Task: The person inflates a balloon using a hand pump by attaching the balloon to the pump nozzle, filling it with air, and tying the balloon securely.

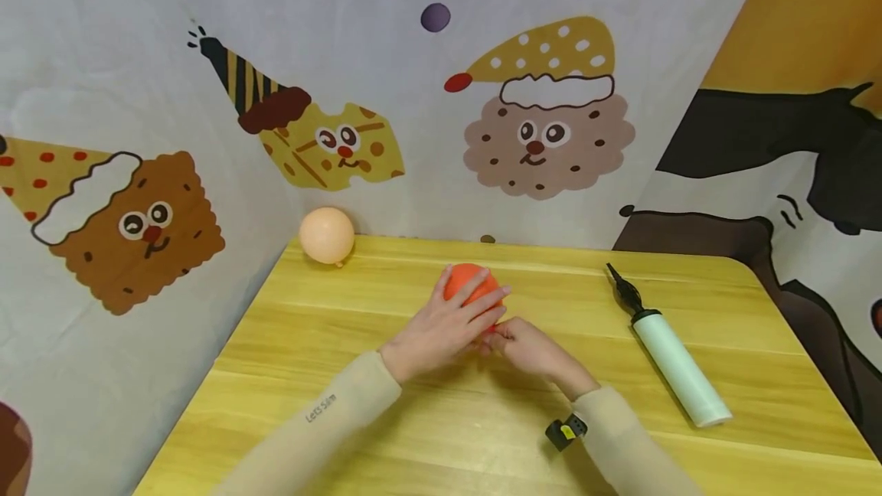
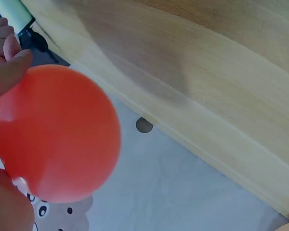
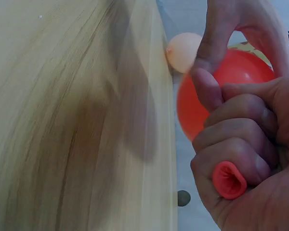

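An inflated red balloon (image 2: 62,134) is held above the table by both hands. My left hand (image 1: 441,327) lies over it with fingers spread and bent round its side, the thumb near the neck. My right hand (image 1: 530,348) grips the neck in its curled fingers. In the right wrist view the balloon's rolled mouth (image 3: 229,180) pokes out below the little finger. There, the left thumb and the right index finger meet close to the balloon's base. The stretch of neck inside the right fist is hidden.
A peach balloon (image 1: 327,236) sits at the table's back left corner. On the right lies a pale green hand pump (image 1: 678,366) with a black nozzle. Cartoon-printed cloth (image 1: 427,136) hangs behind the wooden table (image 1: 441,435). A black wrist device (image 1: 565,432) shows at the right cuff.
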`<move>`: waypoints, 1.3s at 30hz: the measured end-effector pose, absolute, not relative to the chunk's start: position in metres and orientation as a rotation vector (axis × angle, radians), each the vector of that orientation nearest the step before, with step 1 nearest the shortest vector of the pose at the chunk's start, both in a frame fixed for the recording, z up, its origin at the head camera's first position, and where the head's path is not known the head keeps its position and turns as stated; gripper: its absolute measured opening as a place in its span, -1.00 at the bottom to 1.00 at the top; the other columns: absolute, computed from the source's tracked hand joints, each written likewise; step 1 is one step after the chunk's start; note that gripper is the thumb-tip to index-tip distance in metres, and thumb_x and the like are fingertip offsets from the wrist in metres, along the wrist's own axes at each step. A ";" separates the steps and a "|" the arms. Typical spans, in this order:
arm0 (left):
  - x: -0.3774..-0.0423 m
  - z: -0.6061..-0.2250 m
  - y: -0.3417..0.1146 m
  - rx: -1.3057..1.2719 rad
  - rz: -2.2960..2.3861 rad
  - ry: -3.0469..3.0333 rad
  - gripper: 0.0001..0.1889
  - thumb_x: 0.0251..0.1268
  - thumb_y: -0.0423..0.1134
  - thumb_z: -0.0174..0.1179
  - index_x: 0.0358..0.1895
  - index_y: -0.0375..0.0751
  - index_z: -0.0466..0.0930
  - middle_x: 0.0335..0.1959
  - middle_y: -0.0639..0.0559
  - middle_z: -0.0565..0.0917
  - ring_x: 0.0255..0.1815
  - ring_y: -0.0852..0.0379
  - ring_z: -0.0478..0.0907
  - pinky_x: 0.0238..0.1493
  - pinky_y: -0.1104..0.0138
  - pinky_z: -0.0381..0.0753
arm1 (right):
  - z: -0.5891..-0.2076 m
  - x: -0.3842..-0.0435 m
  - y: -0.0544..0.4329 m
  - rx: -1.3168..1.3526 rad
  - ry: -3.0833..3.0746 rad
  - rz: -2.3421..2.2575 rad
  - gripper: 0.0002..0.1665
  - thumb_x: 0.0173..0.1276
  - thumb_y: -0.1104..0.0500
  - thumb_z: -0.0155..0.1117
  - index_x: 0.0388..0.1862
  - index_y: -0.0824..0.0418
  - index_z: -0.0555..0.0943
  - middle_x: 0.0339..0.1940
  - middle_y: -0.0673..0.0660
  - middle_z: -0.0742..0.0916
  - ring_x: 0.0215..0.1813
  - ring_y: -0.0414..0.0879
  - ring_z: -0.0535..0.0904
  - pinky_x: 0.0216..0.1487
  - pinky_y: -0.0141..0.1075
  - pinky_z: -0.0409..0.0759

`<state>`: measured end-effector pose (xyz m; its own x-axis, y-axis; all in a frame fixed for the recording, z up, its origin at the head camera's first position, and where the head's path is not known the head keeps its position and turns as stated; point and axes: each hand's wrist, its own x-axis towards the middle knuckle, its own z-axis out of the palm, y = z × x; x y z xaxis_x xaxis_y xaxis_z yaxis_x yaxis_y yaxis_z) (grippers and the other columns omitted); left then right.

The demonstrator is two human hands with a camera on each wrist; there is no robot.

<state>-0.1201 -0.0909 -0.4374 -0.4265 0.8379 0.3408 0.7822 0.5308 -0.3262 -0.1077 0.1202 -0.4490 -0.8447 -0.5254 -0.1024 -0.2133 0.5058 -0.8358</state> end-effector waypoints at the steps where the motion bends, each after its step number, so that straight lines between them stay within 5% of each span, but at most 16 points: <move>1: -0.120 -0.437 -0.092 -1.317 0.193 -2.325 -0.34 0.36 0.10 0.38 0.48 0.09 0.47 0.67 0.06 0.14 0.70 -0.18 -0.15 0.51 -0.41 -0.14 | -0.447 -0.107 0.119 -0.641 2.414 -1.238 -0.64 0.63 0.24 0.05 -0.29 0.33 0.74 -0.48 -0.01 0.62 -0.45 -0.18 0.34 -0.42 -0.34 0.33; 6: -0.119 -0.437 -0.095 -1.288 0.236 -2.352 -0.44 0.28 0.12 0.43 0.35 0.25 0.59 0.59 0.00 0.31 0.68 -0.18 -0.03 0.49 -0.44 -0.20 | -0.441 -0.103 0.115 -0.716 2.444 -1.153 -0.66 0.63 0.26 0.06 -0.31 0.29 0.72 -0.49 -0.03 0.60 -0.44 -0.23 0.36 -0.40 -0.36 0.36; 11: -0.116 -0.443 -0.102 -1.192 0.172 -2.348 -0.64 0.32 0.12 0.41 0.12 0.17 0.70 0.39 -0.02 0.54 0.59 -0.11 0.24 0.50 -0.41 -0.07 | -0.440 -0.097 0.114 -0.699 2.511 -1.129 -0.60 0.67 0.17 0.06 -0.38 0.23 0.70 -0.65 -0.12 0.40 -0.58 -0.26 0.23 -0.54 -0.39 0.24; 15: -0.118 -0.448 -0.109 -1.115 0.092 -2.360 -0.63 0.26 -0.01 0.49 0.11 0.14 0.69 0.34 -0.01 0.55 0.53 -0.10 0.31 0.47 -0.43 0.01 | -0.443 -0.091 0.120 -0.707 2.566 -1.152 -0.61 0.70 0.11 0.03 -0.31 0.18 0.69 -0.66 -0.14 0.37 -0.62 -0.30 0.20 -0.60 -0.41 0.21; 23: -0.118 -0.452 -0.120 -1.068 -0.008 -2.318 -0.61 0.25 -0.08 0.50 0.13 0.09 0.70 0.35 -0.02 0.56 0.51 -0.11 0.34 0.43 -0.48 -0.01 | -0.441 -0.080 0.140 -0.803 2.501 -1.198 -0.67 0.74 0.06 -0.06 -0.11 0.10 0.65 -0.63 -0.12 0.44 -0.63 -0.33 0.23 -0.62 -0.42 0.27; 30: -0.103 -0.460 -0.132 -0.962 0.056 -2.468 -0.64 0.25 -0.23 0.41 0.13 0.01 0.72 0.36 -0.08 0.54 0.55 -0.17 0.27 0.40 -0.51 0.02 | -0.440 -0.072 0.140 -0.866 2.710 -1.093 -0.80 0.64 0.15 0.16 -0.22 0.01 0.69 -0.59 -0.25 0.60 -0.61 -0.37 0.33 -0.59 -0.42 0.38; 39: -0.106 -0.464 -0.127 -0.861 0.123 -2.600 -0.74 0.29 -0.31 0.34 0.02 0.00 0.77 0.32 -0.11 0.57 0.52 -0.22 0.30 0.38 -0.53 0.02 | -0.434 -0.077 0.138 -0.989 2.711 -0.969 -0.83 0.61 0.29 0.15 -0.10 0.19 0.70 -0.51 -0.15 0.69 -0.56 -0.41 0.41 -0.57 -0.42 0.46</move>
<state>-0.1062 -0.1274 -0.4642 -0.7317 0.5894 0.3423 0.5546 0.8068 -0.2038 -0.0770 0.1377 -0.4342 -0.7847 -0.6081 0.1201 -0.5465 0.5871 -0.5972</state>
